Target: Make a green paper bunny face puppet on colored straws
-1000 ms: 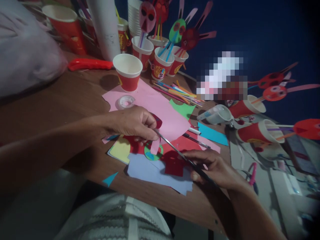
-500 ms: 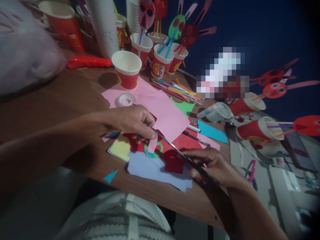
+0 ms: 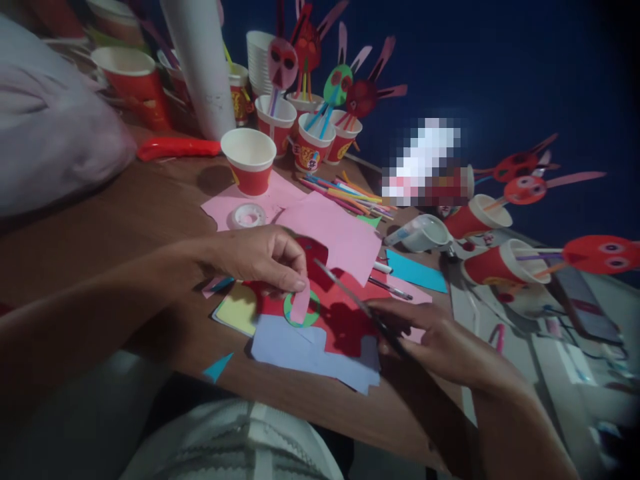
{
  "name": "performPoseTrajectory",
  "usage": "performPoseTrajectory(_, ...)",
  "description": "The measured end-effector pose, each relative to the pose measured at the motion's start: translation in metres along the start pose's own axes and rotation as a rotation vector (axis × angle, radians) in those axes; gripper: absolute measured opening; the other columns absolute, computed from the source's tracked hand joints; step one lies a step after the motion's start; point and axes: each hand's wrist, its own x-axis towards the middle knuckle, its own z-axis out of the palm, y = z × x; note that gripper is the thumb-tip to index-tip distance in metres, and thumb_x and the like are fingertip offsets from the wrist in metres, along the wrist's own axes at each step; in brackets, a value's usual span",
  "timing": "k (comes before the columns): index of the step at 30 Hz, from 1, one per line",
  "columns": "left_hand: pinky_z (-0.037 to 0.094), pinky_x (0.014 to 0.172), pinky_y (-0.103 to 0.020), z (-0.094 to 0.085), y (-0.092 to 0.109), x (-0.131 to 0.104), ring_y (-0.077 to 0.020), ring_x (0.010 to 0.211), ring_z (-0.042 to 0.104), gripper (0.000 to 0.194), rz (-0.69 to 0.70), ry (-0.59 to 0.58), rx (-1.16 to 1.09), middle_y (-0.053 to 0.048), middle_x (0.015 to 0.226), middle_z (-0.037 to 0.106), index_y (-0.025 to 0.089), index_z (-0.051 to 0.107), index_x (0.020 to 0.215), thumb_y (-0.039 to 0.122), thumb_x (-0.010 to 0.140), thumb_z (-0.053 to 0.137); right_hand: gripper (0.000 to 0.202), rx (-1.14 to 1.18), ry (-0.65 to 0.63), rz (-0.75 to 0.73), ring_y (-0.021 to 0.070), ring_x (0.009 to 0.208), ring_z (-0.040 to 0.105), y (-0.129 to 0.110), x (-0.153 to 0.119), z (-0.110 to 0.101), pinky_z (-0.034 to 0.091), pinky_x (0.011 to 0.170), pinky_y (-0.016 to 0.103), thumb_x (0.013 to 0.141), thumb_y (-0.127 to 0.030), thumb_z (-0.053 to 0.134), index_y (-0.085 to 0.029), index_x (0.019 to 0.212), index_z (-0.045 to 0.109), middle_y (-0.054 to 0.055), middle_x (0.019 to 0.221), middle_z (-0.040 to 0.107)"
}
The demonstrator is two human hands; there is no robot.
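Between the thumb and fingers of my left hand (image 3: 273,260), a short pink paper strip (image 3: 300,303) is pinched. Its lower end overlaps a green paper ring (image 3: 315,308) with blue bits, above red paper (image 3: 345,327). My right hand (image 3: 425,333) is closed around slim scissors (image 3: 345,285) seen nearly edge-on, with a metal blade and a dark handle. The blade tip points toward my left hand, with a small gap between. How far the blades are parted is hidden. Pale blue paper (image 3: 285,347) lies nearest me.
Behind my hands are pink sheets (image 3: 330,223), a tape roll (image 3: 249,215), a red-and-white cup (image 3: 253,173) and several thin coloured sticks (image 3: 345,195). Cups with paper masks (image 3: 339,85) stand at the back. A red-handled tool (image 3: 177,147) and a plastic bag (image 3: 55,133) are left.
The scissors have drawn away from my left fingers, leaving a gap. My left hand still pinches the pink strip. The whole view has tilted, so the table things sit slightly lower.
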Motion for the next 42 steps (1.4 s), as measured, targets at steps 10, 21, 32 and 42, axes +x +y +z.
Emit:
performPoseTrajectory(10, 0.037, 0.038, -0.012, 0.001, 0.005, 0.002, -0.0050, 0.041, 0.050, 0.014, 0.028, 0.148, -0.034, 0.000, 0.054, 0.061, 0.013, 0.060, 0.063, 0.020, 0.075, 0.062, 0.046, -0.543, 0.017, 0.095, 0.0258, 0.088, 0.067, -0.019, -0.002, 0.007, 0.052, 0.072, 0.036, 0.081, -0.016, 0.052, -0.027, 0.127, 0.051, 0.005, 0.102, 0.071)
performPoseTrajectory(21, 0.038, 0.042, -0.014, 0.006, 0.000, 0.008, -0.0049, 0.043, 0.050, 0.018, 0.070, 0.286, 0.055, 0.000, 0.054, 0.060, 0.012, 0.059, 0.064, 0.024, 0.077, 0.062, 0.054, -0.922, -0.009, 0.151, 0.0261, 0.062, 0.067, -0.020, -0.005, 0.013, 0.041, 0.050, 0.028, 0.079, -0.017, 0.059, -0.018, 0.131, 0.046, 0.006, 0.068, 0.069)
performPoseTrajectory(32, 0.047, 0.057, -0.022, 0.017, 0.001, 0.007, -0.0107, 0.057, 0.058, 0.020, 0.177, 0.129, -0.007, -0.003, 0.065, 0.065, 0.013, 0.063, 0.073, 0.032, 0.079, 0.062, 0.035, -0.561, 0.226, 0.103, 0.0234, 0.069, 0.067, -0.017, -0.022, 0.014, 0.050, 0.059, 0.031, 0.081, -0.022, 0.051, -0.024, 0.116, 0.054, 0.005, 0.078, 0.070)
performPoseTrajectory(42, 0.051, 0.060, -0.022, 0.035, 0.000, 0.010, -0.0106, 0.064, 0.061, 0.018, 0.194, 0.129, -0.080, -0.007, 0.083, 0.070, 0.012, 0.065, 0.077, 0.029, 0.080, 0.062, 0.042, -0.566, 0.322, -0.058, 0.0263, 0.059, 0.063, -0.046, 0.006, 0.041, 0.048, 0.053, 0.035, 0.082, -0.018, 0.047, -0.016, 0.124, 0.053, 0.006, 0.066, 0.065)
